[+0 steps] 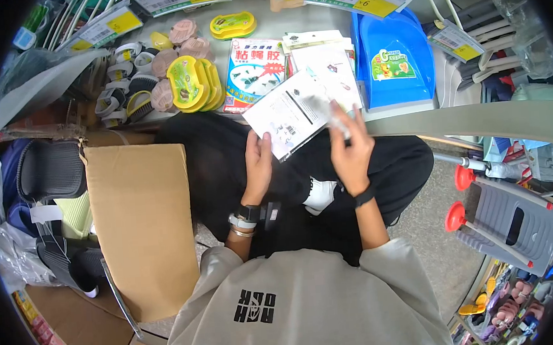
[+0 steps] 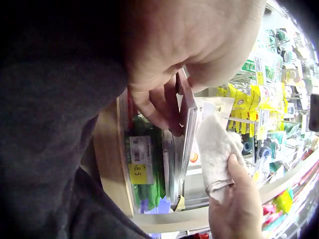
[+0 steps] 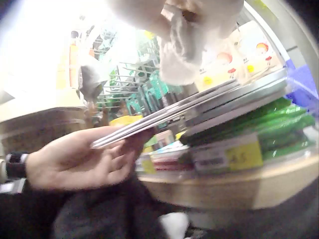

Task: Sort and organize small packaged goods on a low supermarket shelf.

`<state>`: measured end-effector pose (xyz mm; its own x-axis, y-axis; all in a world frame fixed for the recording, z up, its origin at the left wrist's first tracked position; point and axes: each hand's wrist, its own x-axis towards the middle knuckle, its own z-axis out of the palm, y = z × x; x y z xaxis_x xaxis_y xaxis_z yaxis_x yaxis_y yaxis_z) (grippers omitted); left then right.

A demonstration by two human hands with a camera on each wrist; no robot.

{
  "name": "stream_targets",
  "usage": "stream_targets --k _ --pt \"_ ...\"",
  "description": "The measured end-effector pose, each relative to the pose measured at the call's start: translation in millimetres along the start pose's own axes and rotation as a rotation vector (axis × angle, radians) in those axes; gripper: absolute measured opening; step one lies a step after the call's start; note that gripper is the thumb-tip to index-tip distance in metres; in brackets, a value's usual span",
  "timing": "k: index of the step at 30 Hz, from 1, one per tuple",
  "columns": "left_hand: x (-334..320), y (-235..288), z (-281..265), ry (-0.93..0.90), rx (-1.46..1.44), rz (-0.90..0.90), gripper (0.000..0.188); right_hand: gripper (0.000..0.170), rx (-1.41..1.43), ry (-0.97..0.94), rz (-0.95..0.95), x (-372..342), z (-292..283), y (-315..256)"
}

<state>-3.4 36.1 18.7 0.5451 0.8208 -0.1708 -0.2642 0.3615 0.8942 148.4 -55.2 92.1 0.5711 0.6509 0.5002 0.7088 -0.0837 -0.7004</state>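
Locate the white packets (image 1: 285,117): they are tilted above your lap at the shelf front (image 1: 408,123), off the shelf. Your left hand (image 1: 260,164) pinches them by the near edge, thumb on top and fingers curled beneath. Your right hand (image 1: 352,154) grips a white cloth (image 2: 214,154), bunched under the thumb, beside the packets.

Progress, as judged: picking up the packets and taking the cloth in hand are done; wiping appears to be under way. Setting the packets down remains. Other flat packets (image 1: 338,65) lie on the shelf behind, next to a blue dustpan (image 1: 403,54); whether these have been wiped cannot be told.

Limits of view: the cloth is blurred in the head view, so contact with the packets cannot be confirmed. The right wrist view shows layered edges, but the exact count is unclear. Your left fingertips are partly hidden, and the small print is unreadable.
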Motion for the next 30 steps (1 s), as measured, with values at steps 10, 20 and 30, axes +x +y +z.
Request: stream_targets --k 10,20,30 --pt "0 -13 -10 0.001 -0.044 -0.024 0.037 0.050 -0.028 -0.289 -0.143 -15 61 -13" --pt "-2 -10 -8 -0.075 -0.236 -0.022 0.064 0.023 0.316 -0.272 0.156 -26 42 -23" --pt "1 -17 -13 -0.112 -0.164 -0.033 0.059 0.047 -0.090 -0.265 -0.155 23 62 2"
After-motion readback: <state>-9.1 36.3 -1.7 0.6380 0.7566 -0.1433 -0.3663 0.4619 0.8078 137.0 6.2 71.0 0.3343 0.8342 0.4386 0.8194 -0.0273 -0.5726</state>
